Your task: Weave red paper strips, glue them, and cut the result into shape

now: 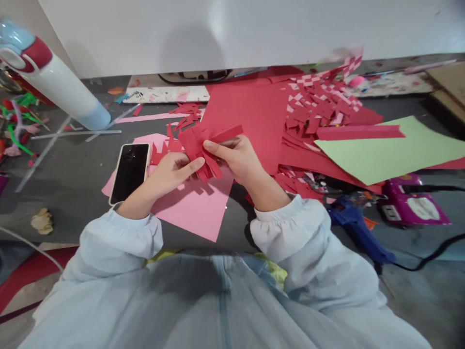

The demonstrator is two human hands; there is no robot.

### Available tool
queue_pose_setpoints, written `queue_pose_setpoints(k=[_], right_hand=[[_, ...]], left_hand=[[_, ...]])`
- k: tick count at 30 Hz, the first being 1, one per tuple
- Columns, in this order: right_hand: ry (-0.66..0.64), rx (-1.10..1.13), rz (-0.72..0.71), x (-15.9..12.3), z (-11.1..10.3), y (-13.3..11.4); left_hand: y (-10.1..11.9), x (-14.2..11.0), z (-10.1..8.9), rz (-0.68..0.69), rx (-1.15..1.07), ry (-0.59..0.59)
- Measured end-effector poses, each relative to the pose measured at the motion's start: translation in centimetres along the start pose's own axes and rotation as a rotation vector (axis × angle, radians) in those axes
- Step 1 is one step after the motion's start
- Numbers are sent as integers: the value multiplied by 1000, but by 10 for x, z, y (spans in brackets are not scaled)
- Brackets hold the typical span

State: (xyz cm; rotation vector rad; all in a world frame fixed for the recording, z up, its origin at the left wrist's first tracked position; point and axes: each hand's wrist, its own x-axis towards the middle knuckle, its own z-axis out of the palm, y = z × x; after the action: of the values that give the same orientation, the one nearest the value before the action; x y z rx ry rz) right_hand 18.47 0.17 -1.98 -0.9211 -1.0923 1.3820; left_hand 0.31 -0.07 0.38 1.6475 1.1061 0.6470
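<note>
Several red paper strips (194, 140) are held between my two hands, fanned out and crossing one another. My left hand (172, 174) pinches their lower left part between thumb and fingers. From the other side my right hand (234, 155) grips them, its thumb on top, and one folded strip sticks out above its fingers. Some fingertips are hidden behind the paper. Under the hands lies a pink paper sheet (203, 213). A large red sheet (247, 111) lies just beyond, with cut red pieces (187, 114) to its left.
A phone (131, 169) lies left of my hands, and a white bottle (69, 82) stands behind it. To the right are woven red and pink paper strips (323, 102), a green sheet (392, 152), a blue glue gun (358, 228) with a cord and a purple box (414, 203).
</note>
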Motion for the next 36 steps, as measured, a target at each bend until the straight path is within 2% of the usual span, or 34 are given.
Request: queue_pose_setpoints(k=[4, 12, 19, 25, 36], right_hand=[[-7, 9, -26, 0, 2, 3], [41, 41, 22, -2, 7, 0], [19, 12, 27, -3, 10, 0], [13, 4, 26, -3, 10, -1], [17, 26, 50, -2, 9, 0]], left_hand=[[2, -2, 0, -12, 51, -1], [0, -1, 2, -88, -177, -31], [0, -1, 6, -44, -233, -63], [-1, 0, 10, -22, -328, -4], [0, 1, 10, -66, -378, -27]])
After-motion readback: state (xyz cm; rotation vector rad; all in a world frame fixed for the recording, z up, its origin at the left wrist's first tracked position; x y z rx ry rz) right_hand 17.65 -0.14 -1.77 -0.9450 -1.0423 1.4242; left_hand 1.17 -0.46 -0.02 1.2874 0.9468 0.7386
